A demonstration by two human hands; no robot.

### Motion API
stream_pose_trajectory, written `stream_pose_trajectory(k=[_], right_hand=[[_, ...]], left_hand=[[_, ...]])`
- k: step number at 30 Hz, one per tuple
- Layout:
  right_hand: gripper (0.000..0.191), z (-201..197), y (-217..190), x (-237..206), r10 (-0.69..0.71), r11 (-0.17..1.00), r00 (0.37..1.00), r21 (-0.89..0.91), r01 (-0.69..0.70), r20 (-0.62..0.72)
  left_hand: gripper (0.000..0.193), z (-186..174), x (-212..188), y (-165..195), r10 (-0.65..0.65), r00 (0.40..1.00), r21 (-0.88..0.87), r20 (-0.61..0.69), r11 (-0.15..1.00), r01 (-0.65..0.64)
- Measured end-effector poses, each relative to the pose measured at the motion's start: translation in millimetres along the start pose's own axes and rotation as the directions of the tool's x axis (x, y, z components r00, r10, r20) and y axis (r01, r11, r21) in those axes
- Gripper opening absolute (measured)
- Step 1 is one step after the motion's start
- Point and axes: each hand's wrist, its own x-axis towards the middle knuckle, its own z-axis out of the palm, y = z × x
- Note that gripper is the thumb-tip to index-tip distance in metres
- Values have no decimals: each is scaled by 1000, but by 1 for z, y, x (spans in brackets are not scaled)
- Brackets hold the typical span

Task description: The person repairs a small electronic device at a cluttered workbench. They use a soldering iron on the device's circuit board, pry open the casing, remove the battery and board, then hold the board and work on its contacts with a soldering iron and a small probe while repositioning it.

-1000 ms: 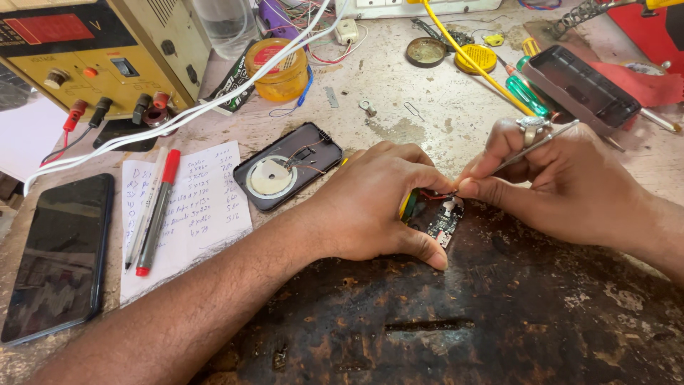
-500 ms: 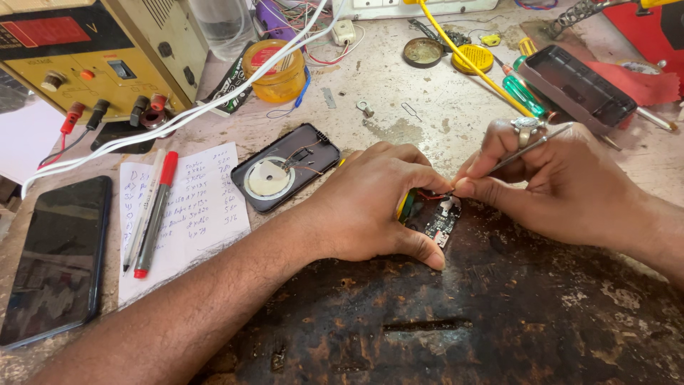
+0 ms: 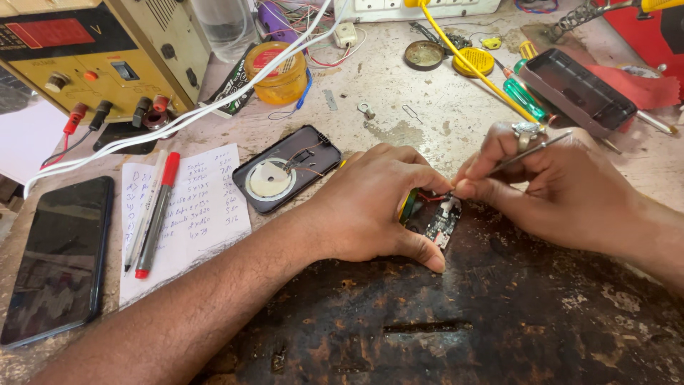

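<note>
Repair work is mid-step: our left hand (image 3: 370, 207) pins the small circuit board (image 3: 440, 222) (red wire attached) while our right hand (image 3: 563, 189) pinches tweezers (image 3: 531, 148), so steadiness probably matters next.

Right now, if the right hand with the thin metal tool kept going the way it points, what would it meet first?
The right hand points left; first comes the small dark circuit board, then the left hand gripping it. Depth is unclear.

Bright, even daylight falls on the bench, seemingly from about twelve o'clock, and shadows are short and soft. The phone (image 3: 60, 260) at nine o'clock carries a pale sheen on its dark glass (mild, no hard glare). Focus is crisp at centre; straight edges bow slightly toward the corners.
</note>
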Motion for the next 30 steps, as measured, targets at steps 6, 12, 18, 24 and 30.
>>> stream_pose_trajectory(k=[6, 12, 18, 24, 30], right_hand=[[18, 0, 14, 1, 53, 999, 993, -6, -54, -102], [42, -5, 11, 10, 150, 913, 989, -382, -144, -14], [44, -4, 3, 10, 357, 775, 932, -575, -261, 57], [36, -2, 11, 8, 221, 776, 975, -607, -172, 5], [41, -2, 6, 8, 126, 874, 990, -466, -138, -57]], left_hand=[[80, -1, -4, -2, 58, 998, -6, -36, 998, -58], [81, -4, -2, 4, -58, 996, -126, -74, 991, 48], [77, 0, 2, 8, -129, 970, -140, -208, 985, 101], [57, 3, -2, 2, 31, 957, -45, -290, 998, -46], [45, 3, -2, 3, -23, 944, 5, -328, 1000, 26]])
